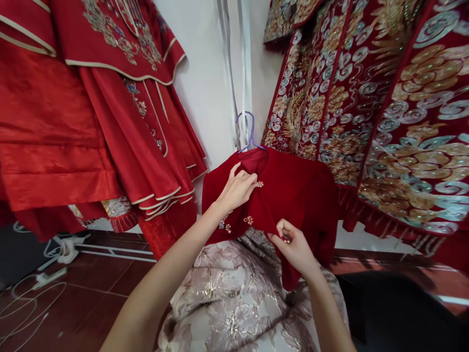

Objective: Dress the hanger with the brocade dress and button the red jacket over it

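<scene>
A dark red velvet jacket (304, 188) hangs in front of me on a thin purple hanger (250, 132). My left hand (239, 189) is closed at its upper front opening, fingertips pinching the cloth beside a beaded flower fastener (260, 184). Lower down, my right hand (293, 244) grips the jacket's front edge, with a small fastener partly showing at the fingers. Between the hands, another beaded fastener (249, 220) lies on the velvet. More beaded trim (226, 226) shows under my left wrist. What the left fingertips press on is partly hidden.
Red robes (128, 122) with pale piping hang on the left. Heavily embroidered red garments (366, 112) with fringes hang on the right. Pale floral fabric (234, 298) spreads below the jacket. White cables (32, 303) lie on the tiled floor, and a black object (399, 308) stands lower right.
</scene>
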Action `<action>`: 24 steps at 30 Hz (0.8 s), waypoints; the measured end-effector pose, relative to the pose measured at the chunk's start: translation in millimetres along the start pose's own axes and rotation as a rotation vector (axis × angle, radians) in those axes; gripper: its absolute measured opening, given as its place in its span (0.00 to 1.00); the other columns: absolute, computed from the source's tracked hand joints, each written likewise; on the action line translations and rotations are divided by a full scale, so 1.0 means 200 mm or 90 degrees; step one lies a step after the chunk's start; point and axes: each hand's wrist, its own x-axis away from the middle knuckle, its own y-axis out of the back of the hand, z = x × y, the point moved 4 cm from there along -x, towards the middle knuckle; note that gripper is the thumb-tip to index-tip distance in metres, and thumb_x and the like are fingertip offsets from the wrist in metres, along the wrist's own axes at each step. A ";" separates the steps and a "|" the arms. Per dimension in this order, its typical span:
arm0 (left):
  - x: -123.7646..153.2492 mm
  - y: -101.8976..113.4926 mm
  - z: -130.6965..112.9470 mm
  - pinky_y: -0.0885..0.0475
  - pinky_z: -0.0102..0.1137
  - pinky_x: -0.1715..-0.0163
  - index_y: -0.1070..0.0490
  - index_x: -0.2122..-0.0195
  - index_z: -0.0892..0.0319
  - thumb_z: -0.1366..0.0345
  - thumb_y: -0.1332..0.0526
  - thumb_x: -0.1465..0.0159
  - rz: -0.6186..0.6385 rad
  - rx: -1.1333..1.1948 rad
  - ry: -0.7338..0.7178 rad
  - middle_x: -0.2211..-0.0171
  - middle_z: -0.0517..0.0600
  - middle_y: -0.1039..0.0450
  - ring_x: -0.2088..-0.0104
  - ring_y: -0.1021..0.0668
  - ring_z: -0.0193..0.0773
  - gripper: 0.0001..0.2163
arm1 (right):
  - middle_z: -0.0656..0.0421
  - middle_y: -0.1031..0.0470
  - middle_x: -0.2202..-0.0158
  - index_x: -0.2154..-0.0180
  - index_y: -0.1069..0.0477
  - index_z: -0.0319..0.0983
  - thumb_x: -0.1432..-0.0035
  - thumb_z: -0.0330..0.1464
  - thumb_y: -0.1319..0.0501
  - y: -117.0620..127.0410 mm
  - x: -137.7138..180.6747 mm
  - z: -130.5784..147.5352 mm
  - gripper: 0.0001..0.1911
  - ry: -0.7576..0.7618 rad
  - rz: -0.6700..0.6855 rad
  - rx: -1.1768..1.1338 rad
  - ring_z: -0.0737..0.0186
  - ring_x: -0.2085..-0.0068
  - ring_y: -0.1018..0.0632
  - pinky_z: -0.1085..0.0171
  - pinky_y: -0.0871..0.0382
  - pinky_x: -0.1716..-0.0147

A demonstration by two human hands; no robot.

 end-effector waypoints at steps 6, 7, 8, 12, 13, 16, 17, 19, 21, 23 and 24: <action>-0.02 -0.06 0.02 0.49 0.46 0.39 0.36 0.63 0.59 0.64 0.58 0.30 0.011 -0.106 -0.052 0.68 0.50 0.27 0.62 0.27 0.39 0.13 | 0.53 0.33 0.52 0.54 0.36 0.43 0.49 0.43 0.36 -0.05 0.02 0.14 0.22 0.100 0.077 0.086 0.57 0.52 0.29 0.61 0.29 0.60; -0.01 -0.07 0.03 0.47 0.44 0.41 0.36 0.61 0.60 0.65 0.59 0.30 0.025 -0.121 -0.052 0.68 0.50 0.27 0.64 0.26 0.38 0.14 | 0.52 0.37 0.45 0.49 0.38 0.44 0.49 0.44 0.36 -0.04 -0.02 0.18 0.27 0.138 0.012 0.106 0.54 0.45 0.33 0.56 0.31 0.52; 0.00 -0.08 0.05 0.44 0.42 0.43 0.36 0.60 0.62 0.66 0.60 0.30 0.047 -0.134 -0.049 0.68 0.51 0.26 0.65 0.26 0.38 0.14 | 0.51 0.42 0.40 0.45 0.40 0.44 0.47 0.44 0.37 -0.03 -0.06 0.22 0.29 0.173 -0.061 0.117 0.53 0.39 0.39 0.53 0.36 0.45; 0.02 -0.11 0.10 0.36 0.37 0.56 0.35 0.55 0.66 0.67 0.55 0.33 0.172 -0.180 -0.019 0.63 0.56 0.25 0.65 0.23 0.39 0.13 | 0.52 0.47 0.35 0.38 0.50 0.44 0.39 0.47 0.47 -0.13 -0.31 0.33 0.31 0.252 -0.037 0.051 0.58 0.35 0.43 0.53 0.47 0.37; 0.02 -0.11 0.12 0.36 0.37 0.57 0.33 0.57 0.66 0.66 0.54 0.34 0.203 -0.193 -0.010 0.61 0.58 0.24 0.64 0.23 0.40 0.13 | 0.52 0.51 0.34 0.37 0.52 0.43 0.39 0.48 0.49 -0.17 -0.37 0.33 0.33 0.239 -0.002 0.046 0.58 0.34 0.46 0.53 0.50 0.36; 0.02 -0.10 0.14 0.37 0.39 0.56 0.26 0.67 0.64 0.66 0.51 0.36 0.289 -0.228 0.031 0.66 0.57 0.22 0.66 0.22 0.42 0.14 | 0.47 0.66 0.31 0.33 0.62 0.37 0.44 0.56 0.48 -0.27 -0.48 0.30 0.47 0.129 0.048 0.115 0.51 0.32 0.63 0.47 0.62 0.35; 0.02 -0.09 0.14 0.38 0.39 0.55 0.26 0.70 0.62 0.66 0.50 0.36 0.313 -0.235 0.045 0.69 0.57 0.22 0.67 0.21 0.42 0.14 | 0.44 0.70 0.32 0.33 0.65 0.35 0.47 0.58 0.48 -0.29 -0.49 0.27 0.52 0.089 0.042 0.150 0.49 0.32 0.67 0.45 0.65 0.36; 0.03 -0.06 0.14 0.39 0.40 0.54 0.24 0.73 0.62 0.66 0.47 0.38 0.341 -0.259 0.069 0.73 0.57 0.22 0.68 0.21 0.42 0.13 | 0.39 0.73 0.32 0.33 0.69 0.30 0.49 0.61 0.48 -0.27 -0.48 0.23 0.58 0.035 0.007 0.218 0.45 0.33 0.69 0.42 0.67 0.37; 0.06 -0.04 0.14 0.41 0.41 0.52 0.23 0.73 0.63 0.66 0.46 0.40 0.357 -0.294 0.073 0.71 0.59 0.22 0.67 0.21 0.43 0.13 | 0.35 0.73 0.33 0.34 0.71 0.27 0.49 0.61 0.48 -0.22 -0.45 0.19 0.60 0.028 -0.042 0.289 0.42 0.33 0.67 0.41 0.65 0.38; 0.10 -0.04 0.14 0.42 0.43 0.51 0.22 0.72 0.65 0.68 0.46 0.40 0.371 -0.325 0.082 0.70 0.61 0.22 0.67 0.21 0.45 0.13 | 0.34 0.71 0.33 0.33 0.71 0.27 0.48 0.60 0.48 -0.14 -0.42 0.16 0.59 0.053 -0.077 0.357 0.39 0.33 0.63 0.40 0.60 0.39; 0.13 -0.04 0.15 0.42 0.43 0.51 0.22 0.72 0.65 0.69 0.47 0.40 0.375 -0.333 0.091 0.70 0.61 0.22 0.67 0.21 0.45 0.13 | 0.34 0.69 0.33 0.33 0.71 0.28 0.47 0.59 0.48 -0.10 -0.40 0.15 0.58 0.073 -0.088 0.388 0.37 0.33 0.60 0.40 0.58 0.40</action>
